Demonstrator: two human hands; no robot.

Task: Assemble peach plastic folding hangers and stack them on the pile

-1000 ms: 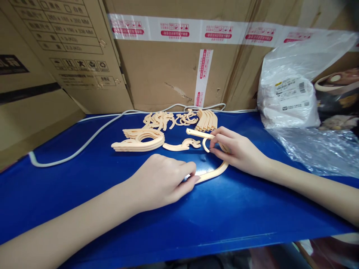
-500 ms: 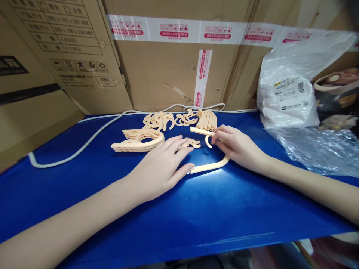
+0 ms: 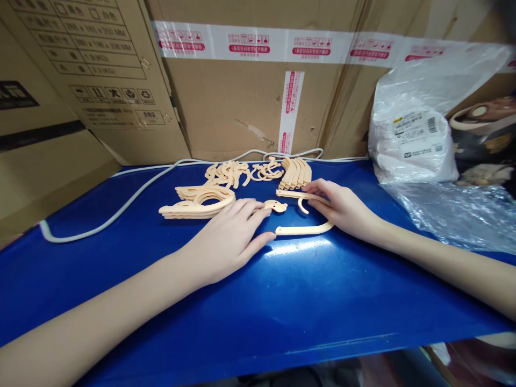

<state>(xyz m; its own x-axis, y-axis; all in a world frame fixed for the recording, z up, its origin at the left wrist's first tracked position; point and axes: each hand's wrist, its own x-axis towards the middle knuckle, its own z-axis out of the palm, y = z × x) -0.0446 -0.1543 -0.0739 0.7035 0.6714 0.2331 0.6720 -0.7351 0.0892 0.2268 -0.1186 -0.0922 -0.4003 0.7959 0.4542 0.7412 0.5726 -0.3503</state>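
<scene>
Two bare hands fill my feed, both over the middle of the blue tabletop (image 3: 282,322). The right hand (image 3: 349,209) is curled, thumb and fingers drawn in on a cream frame (image 3: 304,230), whose two arms point toward the tabletop's left edge with a small hook (image 3: 303,207) between them. I see the left hand (image 3: 229,242) opened out, thumb well apart, its fingers laid over a flat cream piece (image 3: 276,206) (they cover most of it from me) rather than closed round it; its thumb tip sits at the frame's nearer arm. Left of that piece lies a cream stack (image 3: 193,208). Toward the far edge I make out loose pieces (image 3: 228,173), smaller hooks (image 3: 268,171) and nested curved arms (image 3: 296,173). A plastic bag (image 3: 415,142) stands by the far right corner.
</scene>
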